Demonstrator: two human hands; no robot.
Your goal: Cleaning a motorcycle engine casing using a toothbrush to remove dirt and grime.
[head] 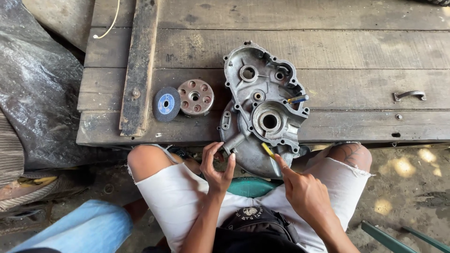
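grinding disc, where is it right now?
Head view, left of centre: the dark grinding disc lies on the wooden bench, touching the round holed metal part beside the engine casing.

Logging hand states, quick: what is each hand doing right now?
Left hand: closed around a tube on the metal engine cover.
Right hand: pinching a thin yellow tool against the cover.
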